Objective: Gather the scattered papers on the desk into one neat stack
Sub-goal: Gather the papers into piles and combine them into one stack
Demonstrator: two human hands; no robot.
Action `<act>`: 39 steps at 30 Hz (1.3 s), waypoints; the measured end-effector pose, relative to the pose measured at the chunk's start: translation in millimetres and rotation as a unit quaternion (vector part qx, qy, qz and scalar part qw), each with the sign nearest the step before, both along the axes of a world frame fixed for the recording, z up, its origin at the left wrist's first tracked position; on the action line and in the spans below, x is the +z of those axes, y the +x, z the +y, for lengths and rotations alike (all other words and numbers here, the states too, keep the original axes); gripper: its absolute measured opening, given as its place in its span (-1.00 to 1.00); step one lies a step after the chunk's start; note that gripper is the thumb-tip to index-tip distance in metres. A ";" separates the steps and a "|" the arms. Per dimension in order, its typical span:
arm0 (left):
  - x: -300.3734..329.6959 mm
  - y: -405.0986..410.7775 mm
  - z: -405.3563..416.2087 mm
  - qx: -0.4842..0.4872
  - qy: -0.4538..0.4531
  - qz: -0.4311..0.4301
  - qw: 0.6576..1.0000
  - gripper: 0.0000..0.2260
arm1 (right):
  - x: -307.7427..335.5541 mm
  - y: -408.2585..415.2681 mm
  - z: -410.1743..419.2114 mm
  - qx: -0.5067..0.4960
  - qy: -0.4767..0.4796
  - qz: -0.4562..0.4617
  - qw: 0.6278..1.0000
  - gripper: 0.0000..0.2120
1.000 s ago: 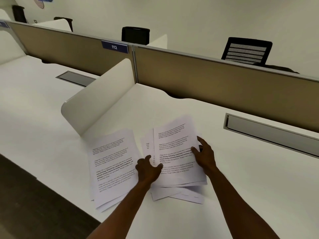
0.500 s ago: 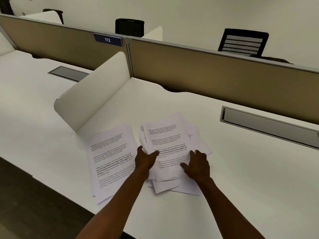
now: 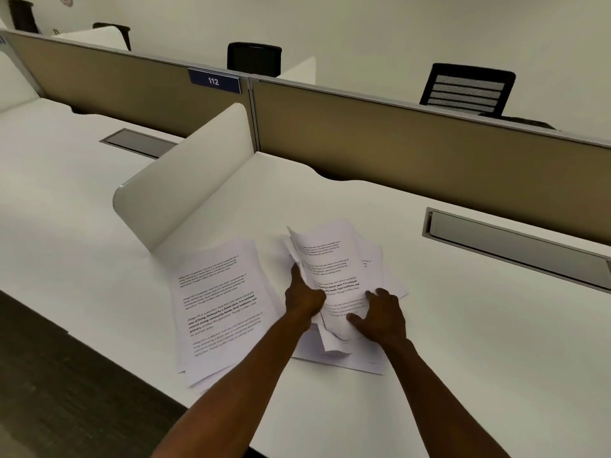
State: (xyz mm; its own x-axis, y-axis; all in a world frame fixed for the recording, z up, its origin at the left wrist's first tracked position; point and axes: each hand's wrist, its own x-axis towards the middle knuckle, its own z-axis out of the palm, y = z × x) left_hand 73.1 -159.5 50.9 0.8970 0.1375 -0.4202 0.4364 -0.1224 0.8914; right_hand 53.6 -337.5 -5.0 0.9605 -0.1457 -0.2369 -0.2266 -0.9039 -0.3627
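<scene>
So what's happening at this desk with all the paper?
A person is gathering printed white sheets on a white desk. The left hand grips the left edge of a crumpling right-hand bundle, while the right hand presses it down. A second pile of printed sheets lies apart to the left.

A long tan partition (image 3: 413, 140) is set along the back of the white desk (image 3: 463, 358). Beyond the partition, black chairs (image 3: 468, 89) are seen against a pale wall (image 3: 363, 28). Dark floor (image 3: 49, 375) is seen left of the desk.

left hand (image 3: 302, 297) fingertips hidden under the papers (image 3: 334, 269); print too small to read
</scene>
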 end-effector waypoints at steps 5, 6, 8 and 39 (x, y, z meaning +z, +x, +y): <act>20.2 -6.2 -8.4 -0.085 0.032 -0.104 0.990 -0.16 | 14.3 -4.0 -18.4 -0.091 0.127 -0.123 0.980 -0.29; 24.8 -9.1 -5.9 -0.104 0.007 -0.121 0.987 -0.16 | 21.3 -5.5 -25.2 -0.126 0.179 -0.143 0.965 -0.30; 32.5 -15.5 4.2 -0.125 -0.078 -0.152 0.977 -0.18 | 38.4 -8.4 -39.0 -0.180 0.364 -0.132 0.904 -0.39; -5.5 -47.6 222.1 0.025 0.149 -0.028 0.988 -0.14 | 30.0 47.6 189.2 0.066 0.331 0.016 0.941 -0.44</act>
State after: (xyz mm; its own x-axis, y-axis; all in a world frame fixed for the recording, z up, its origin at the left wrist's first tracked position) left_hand 25.5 62.6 45.3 0.9071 0.2916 -0.3035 0.3986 -0.3635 0.8420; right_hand 101.2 -148.3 25.0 0.9507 0.1651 -0.2627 -0.1479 -0.5031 -0.8515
